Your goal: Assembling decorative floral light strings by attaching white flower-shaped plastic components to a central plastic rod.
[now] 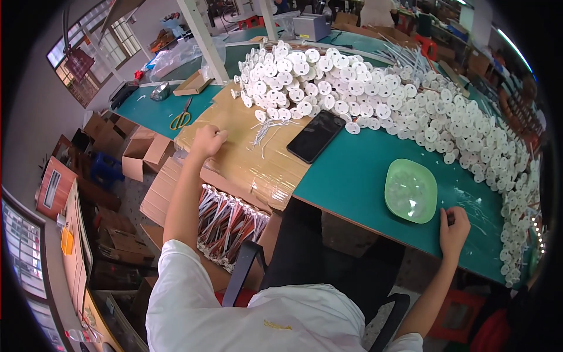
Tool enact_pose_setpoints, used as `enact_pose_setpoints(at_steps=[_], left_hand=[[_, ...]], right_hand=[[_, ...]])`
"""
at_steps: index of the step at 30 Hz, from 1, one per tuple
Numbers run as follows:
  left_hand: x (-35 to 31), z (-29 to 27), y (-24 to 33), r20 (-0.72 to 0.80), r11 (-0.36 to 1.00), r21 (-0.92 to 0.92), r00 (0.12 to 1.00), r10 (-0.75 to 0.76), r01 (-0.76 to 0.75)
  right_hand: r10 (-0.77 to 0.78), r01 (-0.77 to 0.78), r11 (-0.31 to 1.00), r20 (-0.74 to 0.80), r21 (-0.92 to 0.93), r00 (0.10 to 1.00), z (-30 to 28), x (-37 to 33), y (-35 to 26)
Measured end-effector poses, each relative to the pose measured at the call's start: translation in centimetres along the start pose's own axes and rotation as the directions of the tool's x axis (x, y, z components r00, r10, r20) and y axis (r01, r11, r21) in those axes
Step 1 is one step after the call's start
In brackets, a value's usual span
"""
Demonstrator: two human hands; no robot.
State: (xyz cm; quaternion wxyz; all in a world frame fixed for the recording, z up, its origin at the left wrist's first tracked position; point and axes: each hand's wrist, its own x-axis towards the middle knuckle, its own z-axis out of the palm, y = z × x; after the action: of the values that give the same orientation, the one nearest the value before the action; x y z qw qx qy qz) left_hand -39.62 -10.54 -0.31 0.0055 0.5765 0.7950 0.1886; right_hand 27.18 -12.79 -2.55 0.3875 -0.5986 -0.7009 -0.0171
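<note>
My left hand (210, 141) is closed above a tape-covered cardboard sheet (234, 126); anything inside its fingers is hidden. Several thin white strips (267, 132) lie on the sheet to its right, and yellow-handled scissors (181, 118) rest beyond it on the left. At the table's front edge, my right hand (455, 230) has its fingers curled in, and I cannot make out anything in them. Just left of it stands a light green bowl (431, 196) with small translucent contents. A black phone (316, 136) lies between the sheet and the green tabletop (358, 170).
A large heap of white round discs (358, 88) runs along the back and right side. Below my left arm, an open carton (267, 240) holds bundles of white and brown strips (229, 226). A white post (202, 38) rises at the back left, near a shallow cardboard tray (193, 84).
</note>
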Motion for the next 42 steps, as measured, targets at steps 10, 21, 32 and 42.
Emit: enact_pose_setpoints(at_steps=[10,21,32,42], left_hand=[[2.8,3.3,-1.7,-0.227,0.985,0.005,0.959,-0.166,0.172],[2.5,4.7,-1.8,-0.494,0.986,-0.164,0.867,-0.064,-0.021],[2.2,3.9,0.1,-0.586,0.991,-0.134,0.808,-0.064,-0.019],[1.6,3.6,0.4,-0.653,0.997,0.042,0.753,0.079,-0.068]], right_hand=[[-0.077,0.077,0.995,0.008,-0.066,0.997,0.7,0.4,1.0],[-0.304,0.323,0.946,-0.254,0.035,0.918,3.0,15.4,-5.2],[-0.093,0.343,0.866,0.558,-0.363,0.825,12.7,32.6,-7.6],[-0.179,0.203,0.978,0.308,-0.05,0.934,10.5,32.2,-5.6]])
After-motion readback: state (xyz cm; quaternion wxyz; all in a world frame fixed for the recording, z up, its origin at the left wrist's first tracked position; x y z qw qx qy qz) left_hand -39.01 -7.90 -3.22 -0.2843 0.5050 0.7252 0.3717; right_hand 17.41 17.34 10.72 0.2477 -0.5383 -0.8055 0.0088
